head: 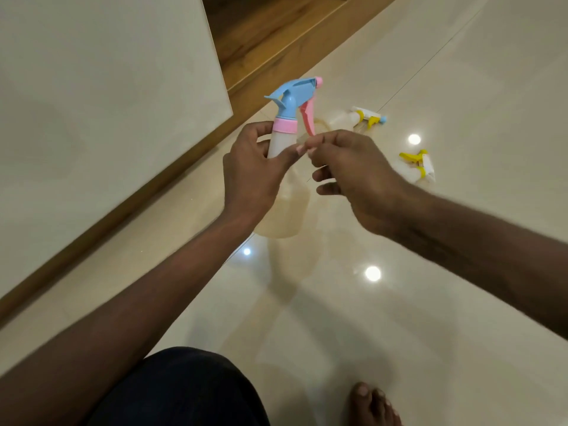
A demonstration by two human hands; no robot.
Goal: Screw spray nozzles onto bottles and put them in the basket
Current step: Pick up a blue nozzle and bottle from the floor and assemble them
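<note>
Glossy cream floor tiles point(399, 318) fill most of the view, with ceiling lights mirrored in them, and a pale panel edged in wood point(101, 118) is seen at the left with a wooden step point(276, 35) beyond it. A translucent bottle point(284, 192) is held upright above the floor, and a blue spray nozzle point(292, 95) with a pink collar and pink trigger is seated on its neck. The left hand point(250, 176) is wrapped around the bottle's upper body just below the collar, its fingers clamped on it. The right hand point(353, 176) is placed just beside, its thumb and forefinger pinched together near the tip of the pink trigger; whether anything is gripped between them cannot be told because of blur. Behind the hands, two further bottles are laid on their sides on the floor: one with a white and yellow nozzle and a blue tip point(356, 118), partly hidden by the right hand, and another with a yellow trigger point(416, 167) farther right. A dark-clothed knee point(184, 392) and a bare foot point(373, 404) are seen at the bottom edge.
</note>
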